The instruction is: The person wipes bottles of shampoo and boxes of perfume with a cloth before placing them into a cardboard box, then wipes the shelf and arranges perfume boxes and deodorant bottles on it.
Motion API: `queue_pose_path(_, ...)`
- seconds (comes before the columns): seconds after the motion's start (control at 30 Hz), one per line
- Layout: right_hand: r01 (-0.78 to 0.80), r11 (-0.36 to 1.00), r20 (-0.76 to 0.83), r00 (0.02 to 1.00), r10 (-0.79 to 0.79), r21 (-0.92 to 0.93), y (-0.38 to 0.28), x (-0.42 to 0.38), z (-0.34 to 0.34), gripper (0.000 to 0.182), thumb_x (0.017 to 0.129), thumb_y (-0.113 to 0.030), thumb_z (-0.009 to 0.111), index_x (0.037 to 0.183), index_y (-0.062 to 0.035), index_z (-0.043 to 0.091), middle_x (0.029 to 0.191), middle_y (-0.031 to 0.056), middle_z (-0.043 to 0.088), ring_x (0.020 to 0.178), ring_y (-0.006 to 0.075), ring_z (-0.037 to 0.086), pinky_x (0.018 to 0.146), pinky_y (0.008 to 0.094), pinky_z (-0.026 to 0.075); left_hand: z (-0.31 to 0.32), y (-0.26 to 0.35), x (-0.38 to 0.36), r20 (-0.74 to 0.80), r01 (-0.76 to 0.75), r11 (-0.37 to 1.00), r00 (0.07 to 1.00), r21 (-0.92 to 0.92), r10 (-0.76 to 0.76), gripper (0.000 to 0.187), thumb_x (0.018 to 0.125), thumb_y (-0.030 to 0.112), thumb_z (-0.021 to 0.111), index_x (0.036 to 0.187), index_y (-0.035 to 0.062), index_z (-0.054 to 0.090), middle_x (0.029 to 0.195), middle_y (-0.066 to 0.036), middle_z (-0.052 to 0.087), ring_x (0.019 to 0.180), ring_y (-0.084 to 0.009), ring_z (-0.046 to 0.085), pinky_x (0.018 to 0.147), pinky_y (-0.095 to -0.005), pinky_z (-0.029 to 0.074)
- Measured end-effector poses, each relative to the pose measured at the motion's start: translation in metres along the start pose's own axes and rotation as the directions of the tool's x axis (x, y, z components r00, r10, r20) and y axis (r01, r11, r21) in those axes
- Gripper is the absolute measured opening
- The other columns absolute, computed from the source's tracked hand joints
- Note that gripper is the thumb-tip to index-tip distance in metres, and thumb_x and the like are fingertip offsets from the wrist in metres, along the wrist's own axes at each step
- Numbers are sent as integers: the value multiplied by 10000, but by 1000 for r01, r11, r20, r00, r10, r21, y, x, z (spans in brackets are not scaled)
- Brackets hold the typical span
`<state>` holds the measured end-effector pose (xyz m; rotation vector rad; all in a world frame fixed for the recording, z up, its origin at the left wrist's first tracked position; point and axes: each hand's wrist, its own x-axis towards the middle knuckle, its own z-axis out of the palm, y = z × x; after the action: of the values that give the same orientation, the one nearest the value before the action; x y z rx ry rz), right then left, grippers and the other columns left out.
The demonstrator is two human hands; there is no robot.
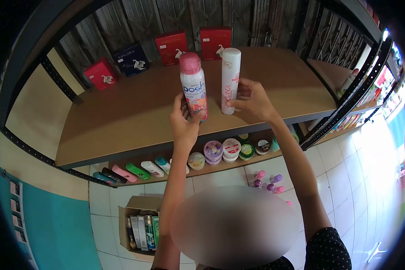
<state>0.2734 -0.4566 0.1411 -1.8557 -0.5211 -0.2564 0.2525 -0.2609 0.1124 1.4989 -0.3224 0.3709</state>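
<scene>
My left hand is closed around the lower part of a pink-capped Posh spray can, which stands upright near the front edge of the brown shelf. To its right, my right hand grips a tall white spray can with red lettering, thumb across its lower front. Both cans are side by side with a narrow gap between them. Behind them on the same shelf board stand boxes marked Implora: a red box, another red box, a dark blue box and a smaller red box.
A lower shelf holds several bottles and round tubs. On the tiled floor are an open carton of boxed goods and several pink and purple capped bottles. Black perforated posts frame the shelf.
</scene>
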Motion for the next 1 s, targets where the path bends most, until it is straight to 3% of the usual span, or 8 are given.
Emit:
queue_pose_path(0.37, 71, 983, -161, 982, -99, -171, -6, -22, 5, 564, 574, -151, 755, 1023, 53, 481, 903, 162, 592, 826, 182, 588, 702, 294, 484, 1, 1, -5, -14, -201, 958, 978, 203, 208, 617, 647, 18, 651, 1183, 2, 347, 1143, -146, 449, 1079, -218, 433, 915, -333, 341)
queue_pose_path(0.43, 102, 992, -412, 909, -63, 74, -26, -50, 6, 544, 590, -95, 740, 1037, 47, 463, 841, 133, 588, 779, 154, 583, 666, 256, 487, 2, 13, -23, -30, -266, 917, 957, 299, 287, 624, 658, 26, 647, 1197, 4, 334, 1176, -151, 422, 1105, -220, 406, 927, -345, 324)
queue_pose_path(0.57, -155, 985, -739, 671, 49, -76, 14, -142, 19, 341, 643, -50, 683, 944, -31, 523, 718, 77, 573, 670, 121, 568, 560, 225, 454, -12, 5, -103, -285, -251, 794, 839, 554, 463, 526, 736, 27, 569, 1191, -24, 310, 1212, -183, 364, 1132, -278, 367, 962, -407, 256)
queue_pose_path(0.6, -297, 870, -615, 789, -9, -394, 51, -177, 24, 268, 652, -83, 665, 889, -55, 544, 699, 76, 576, 631, 139, 567, 532, 245, 436, -17, -9, -130, -261, -236, 786, 856, 572, 447, 499, 752, 39, 549, 1183, -31, 307, 1198, -187, 372, 1128, -290, 367, 965, -413, 249)
queue_pose_path(0.63, -552, 806, -516, 764, 387, -214, 75, -210, 37, 234, 652, -125, 655, 846, -50, 550, 715, 85, 571, 602, 171, 563, 526, 278, 436, -19, -23, -159, -237, -222, 776, 871, 590, 430, 473, 769, 51, 529, 1176, -37, 305, 1183, -190, 381, 1125, -301, 366, 967, -419, 243)
queue_pose_path(0.73, -622, 677, -420, 777, 469, -394, 146, -293, 68, 356, 619, -194, 693, 880, -40, 507, 791, 110, 559, 668, 269, 569, 574, 370, 441, -12, -38, -234, -156, 76, 755, 987, 652, 36, 428, 800, 89, 504, 1170, -16, 317, 1153, -178, 406, 1098, -302, 378, 940, -424, 262)
queue_pose_path(0.9, -918, 324, -727, 382, 571, -227, 186, -337, 109, 475, 551, -222, 745, 882, -11, 477, 828, 166, 565, 754, 347, 552, 679, 399, 429, -27, -72, -313, -76, 226, 657, 966, 719, -249, 444, 753, 72, 499, 1159, -9, 340, 1116, -196, 426, 1070, -354, 386, 926, -451, 274)
queue_pose_path(1.0, -909, 396, -777, 342, 528, -132, 201, -347, 112, 442, 559, -187, 742, 870, 3, 490, 771, 148, 581, 690, 298, 582, 614, 365, 468, -37, -86, -330, -62, 275, 554, 926, 786, -372, 435, 764, 105, 512, 1157, 3, 356, 1121, -180, 423, 1058, -333, 384, 909, -425, 286)
